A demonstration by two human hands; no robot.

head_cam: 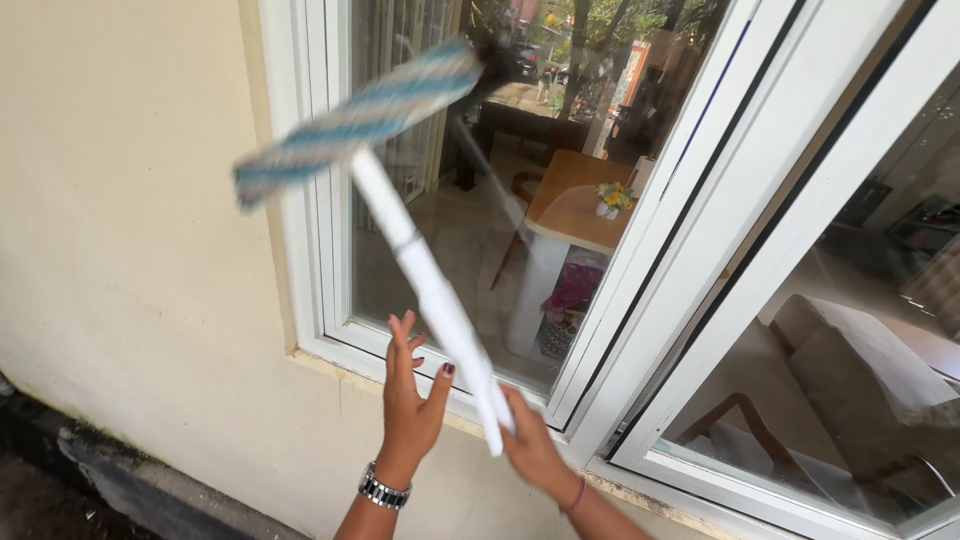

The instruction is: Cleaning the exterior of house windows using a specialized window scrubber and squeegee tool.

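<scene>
Squeegee handle gripped in right hand; left hand spread beside.

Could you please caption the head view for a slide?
Right hand grips a white mop at a window; left hand open.

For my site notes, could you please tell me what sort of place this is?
Probably outside a house, at a window. A cream wall meets white window frames; through the glass shows a table with flowers. The right hand holds a window mop.
</scene>
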